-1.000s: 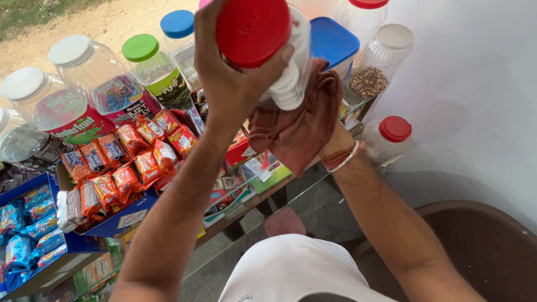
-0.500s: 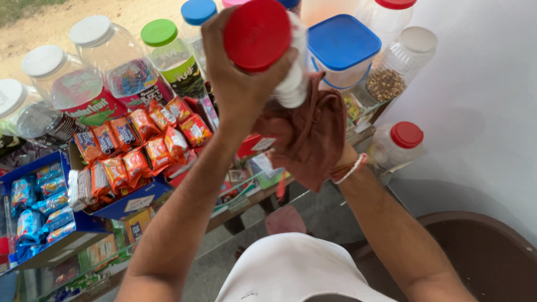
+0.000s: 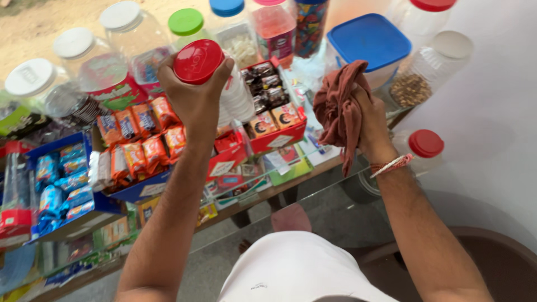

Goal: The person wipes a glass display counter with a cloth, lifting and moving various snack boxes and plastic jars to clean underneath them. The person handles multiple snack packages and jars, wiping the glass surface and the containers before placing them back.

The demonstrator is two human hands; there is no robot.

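Note:
My left hand (image 3: pixel 193 98) grips a clear plastic jar (image 3: pixel 235 98) by its red lid (image 3: pixel 197 60), holding it tilted above the snack display. My right hand (image 3: pixel 369 123) is closed on a crumpled reddish-brown cloth (image 3: pixel 338 109), held apart from the jar to its right. A thread band circles my right wrist. Below the jar sits a red box of chocolate biscuit packs (image 3: pixel 274 117).
Orange snack packets (image 3: pixel 142 145) fill a blue tray, with blue packets (image 3: pixel 61 184) further left. Jars with white (image 3: pixel 31 78), green (image 3: pixel 185 22) and blue lids stand behind. A blue-lidded tub (image 3: pixel 369 42), a nut jar (image 3: pixel 417 84) and a small red-lidded jar (image 3: pixel 426 144) stand at right.
My right hand with the cloth has come off the jar and moved right. My left hand has lowered the jar a little, and the view has shifted over the counter.

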